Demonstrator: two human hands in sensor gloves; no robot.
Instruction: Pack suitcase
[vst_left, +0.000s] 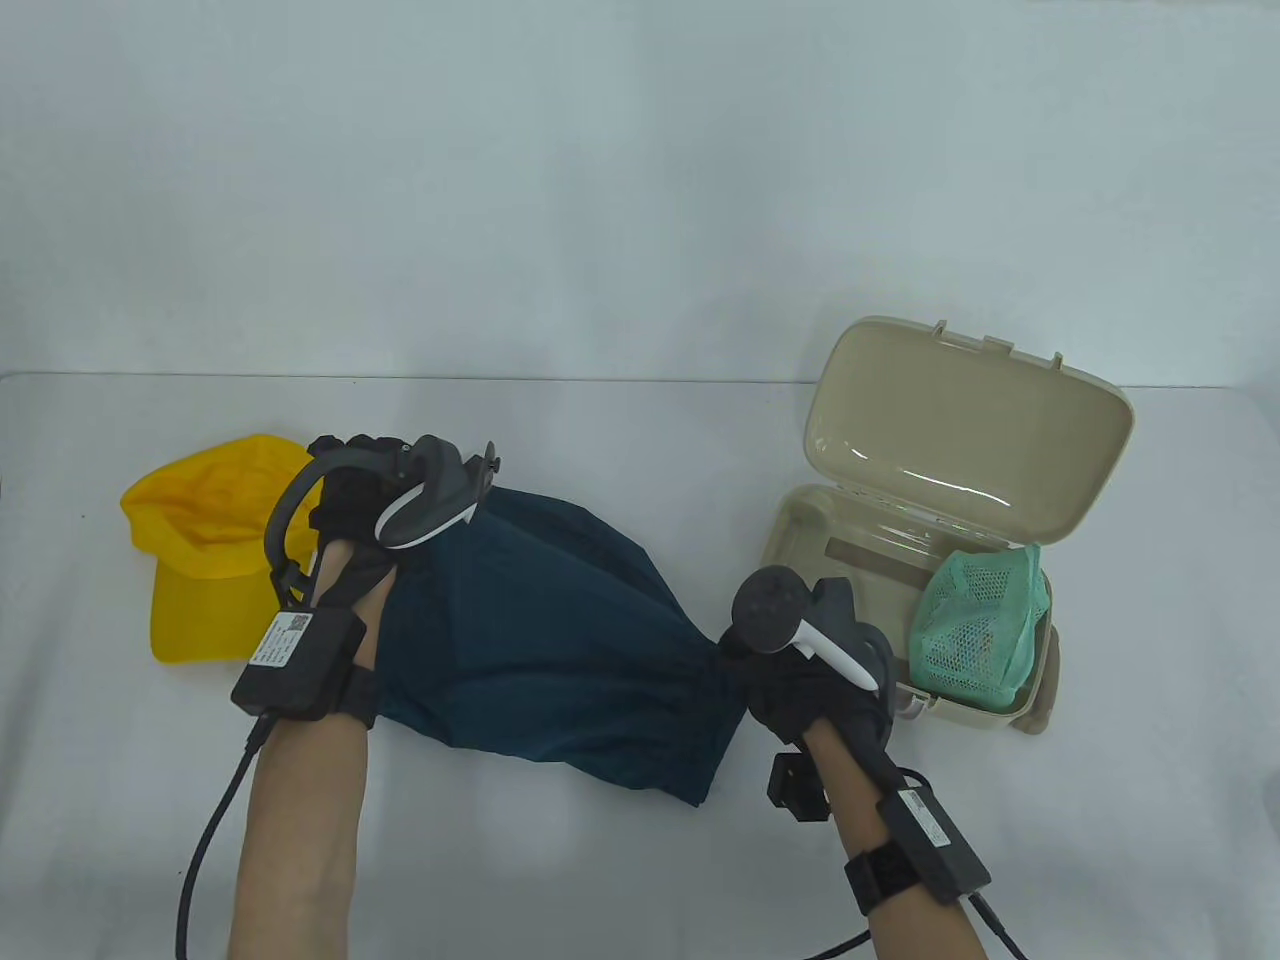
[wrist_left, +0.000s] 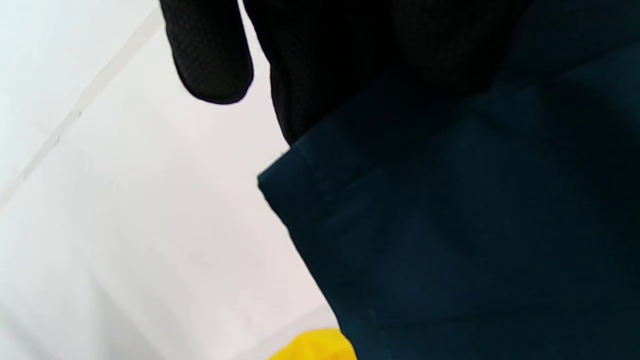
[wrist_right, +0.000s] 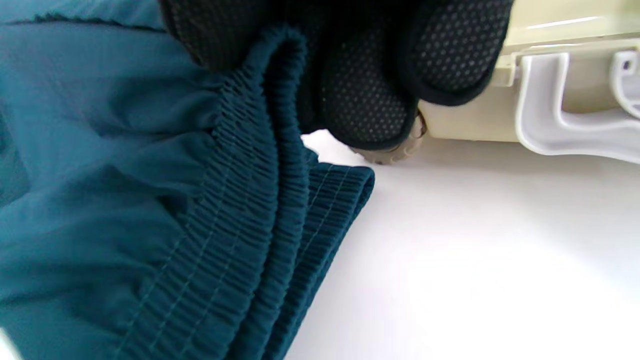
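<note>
Shorts (vst_left: 560, 640): dark teal, spread on the counter (vst_left: 640, 850) between both hands.
Right hand (vst_left: 800, 690): grip clamped on the elastic waistband.
Left hand (vst_left: 350, 520): grip pinching the far hem.
Suitcase (vst_left: 950, 500): open, right, holding a green mesh bag (vst_left: 980, 620).
Yellow cap (vst_left: 200, 550): left.

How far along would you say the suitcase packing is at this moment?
Done: the green mesh bag already sits in the open suitcase. In hand: the left hand and right hand each grip an end of the dark teal shorts, the right at the elastic waistband. Left: the shorts and the yellow cap are still on the table, and the lid is up.
</note>
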